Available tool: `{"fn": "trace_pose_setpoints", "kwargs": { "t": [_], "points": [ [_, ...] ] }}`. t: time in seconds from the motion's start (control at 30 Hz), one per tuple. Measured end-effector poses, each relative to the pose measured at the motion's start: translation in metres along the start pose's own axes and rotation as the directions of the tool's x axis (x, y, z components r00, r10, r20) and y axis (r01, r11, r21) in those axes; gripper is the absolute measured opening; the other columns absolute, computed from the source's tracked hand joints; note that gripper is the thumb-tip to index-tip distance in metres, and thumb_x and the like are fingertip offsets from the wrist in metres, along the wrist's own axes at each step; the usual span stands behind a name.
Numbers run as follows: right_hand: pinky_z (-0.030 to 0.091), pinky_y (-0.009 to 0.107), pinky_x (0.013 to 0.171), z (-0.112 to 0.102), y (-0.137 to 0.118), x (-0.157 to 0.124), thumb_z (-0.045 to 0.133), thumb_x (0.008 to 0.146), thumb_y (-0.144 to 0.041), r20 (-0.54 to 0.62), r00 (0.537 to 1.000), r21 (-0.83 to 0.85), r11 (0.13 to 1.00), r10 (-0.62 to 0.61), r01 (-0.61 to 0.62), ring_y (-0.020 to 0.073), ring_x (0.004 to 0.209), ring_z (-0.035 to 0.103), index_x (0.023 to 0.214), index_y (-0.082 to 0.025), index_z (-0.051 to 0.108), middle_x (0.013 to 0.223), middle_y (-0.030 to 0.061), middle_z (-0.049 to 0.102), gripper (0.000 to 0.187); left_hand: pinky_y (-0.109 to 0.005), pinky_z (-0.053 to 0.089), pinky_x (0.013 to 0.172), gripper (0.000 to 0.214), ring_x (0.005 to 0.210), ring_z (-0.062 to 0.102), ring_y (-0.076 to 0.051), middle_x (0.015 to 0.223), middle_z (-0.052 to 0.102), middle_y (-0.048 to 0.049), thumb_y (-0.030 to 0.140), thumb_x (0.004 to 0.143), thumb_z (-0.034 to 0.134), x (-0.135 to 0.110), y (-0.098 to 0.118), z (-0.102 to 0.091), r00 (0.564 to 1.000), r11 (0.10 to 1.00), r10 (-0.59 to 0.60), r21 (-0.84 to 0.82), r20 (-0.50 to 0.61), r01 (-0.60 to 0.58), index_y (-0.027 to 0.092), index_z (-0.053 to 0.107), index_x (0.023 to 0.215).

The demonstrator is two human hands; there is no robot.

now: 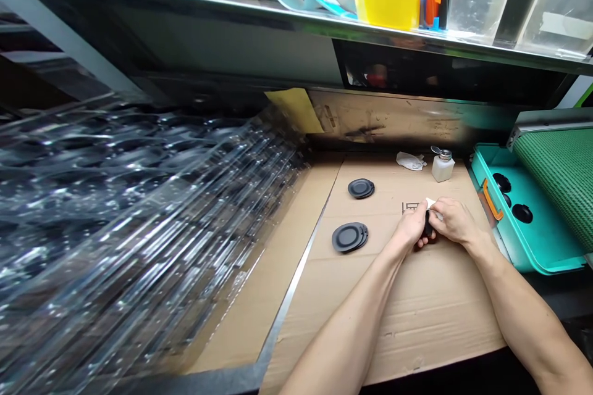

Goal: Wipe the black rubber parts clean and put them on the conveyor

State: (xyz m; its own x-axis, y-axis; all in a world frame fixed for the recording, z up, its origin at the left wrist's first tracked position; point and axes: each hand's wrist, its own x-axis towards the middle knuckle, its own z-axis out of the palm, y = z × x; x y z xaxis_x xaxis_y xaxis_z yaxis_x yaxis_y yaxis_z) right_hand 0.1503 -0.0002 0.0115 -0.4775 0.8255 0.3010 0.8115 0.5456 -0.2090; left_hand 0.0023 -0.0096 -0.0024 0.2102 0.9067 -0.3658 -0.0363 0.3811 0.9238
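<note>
My left hand (410, 225) and my right hand (454, 221) meet over the cardboard sheet (393, 321). The left hand grips a black round part (428, 229), mostly hidden by my fingers. The right hand pinches a white wipe (432, 203) against that part. To the left of my hands lie a black disc (361, 188) and a small stack of black discs (349, 237). Behind my hands stand a pump-top solvent bottle (442, 166) and a crumpled white wipe (411, 161), neither touching me.
A teal tray (523, 241) holding black discs stands to the right, beside a green ribbed mat (556, 166). Stacked clear plastic trays (139, 228) fill the left side. Above, a metal shelf edge (296, 18) carries yellow and orange items.
</note>
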Motion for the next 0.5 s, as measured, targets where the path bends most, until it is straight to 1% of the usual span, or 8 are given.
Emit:
{"fn": "trace_pose_setpoints", "kwargs": {
  "t": [0.07,0.23,0.4,0.5],
  "points": [
    [0.039,0.025,0.072,-0.0004,-0.0011,0.0002,0.050,0.092,-0.020,-0.011,1.000,0.008,1.000,0.002,-0.002,0.0165,0.076,0.058,0.084,-0.020,0.066,0.082,0.0043,0.066,0.019,-0.021,0.026,0.031,0.064,0.029,0.044,-0.010,0.046,0.059,-0.0076,0.060,0.096,0.037,-0.0008,0.0002,0.0008,1.000,1.000,0.011,0.009,-0.004,-0.010,0.014,0.060,0.058],
    [0.040,0.023,0.069,-0.0023,-0.0005,0.0001,0.053,0.089,-0.019,0.055,0.997,0.096,0.994,0.045,-0.050,0.0142,0.070,0.058,0.076,-0.020,0.066,0.078,0.0027,0.066,0.018,-0.021,0.027,0.032,0.067,0.030,0.045,-0.011,0.046,0.059,-0.0084,0.064,0.094,0.038,-0.0033,0.0009,0.0005,1.000,1.000,0.012,0.006,-0.007,-0.012,0.012,0.062,0.059],
    [0.040,0.023,0.069,-0.0018,0.0024,-0.0001,0.054,0.089,-0.019,-0.041,0.999,0.181,0.983,0.009,-0.001,0.0137,0.071,0.058,0.080,-0.020,0.069,0.079,0.0022,0.066,0.017,-0.023,0.030,0.032,0.063,0.031,0.046,-0.012,0.048,0.062,-0.0088,0.062,0.094,0.038,-0.0017,-0.0016,-0.0007,1.000,1.000,0.014,-0.018,0.002,-0.014,0.012,0.064,0.065],
    [0.039,0.023,0.067,-0.0026,0.0032,-0.0004,0.054,0.088,-0.020,-0.002,1.000,0.224,0.974,0.011,-0.011,0.0133,0.068,0.057,0.076,-0.020,0.070,0.075,0.0016,0.066,0.020,-0.023,0.033,0.033,0.061,0.032,0.048,-0.013,0.048,0.062,-0.0095,0.061,0.094,0.041,-0.0006,-0.0036,-0.0014,1.000,1.000,0.023,-0.012,0.012,-0.022,0.011,0.064,0.067]
  ]
}}
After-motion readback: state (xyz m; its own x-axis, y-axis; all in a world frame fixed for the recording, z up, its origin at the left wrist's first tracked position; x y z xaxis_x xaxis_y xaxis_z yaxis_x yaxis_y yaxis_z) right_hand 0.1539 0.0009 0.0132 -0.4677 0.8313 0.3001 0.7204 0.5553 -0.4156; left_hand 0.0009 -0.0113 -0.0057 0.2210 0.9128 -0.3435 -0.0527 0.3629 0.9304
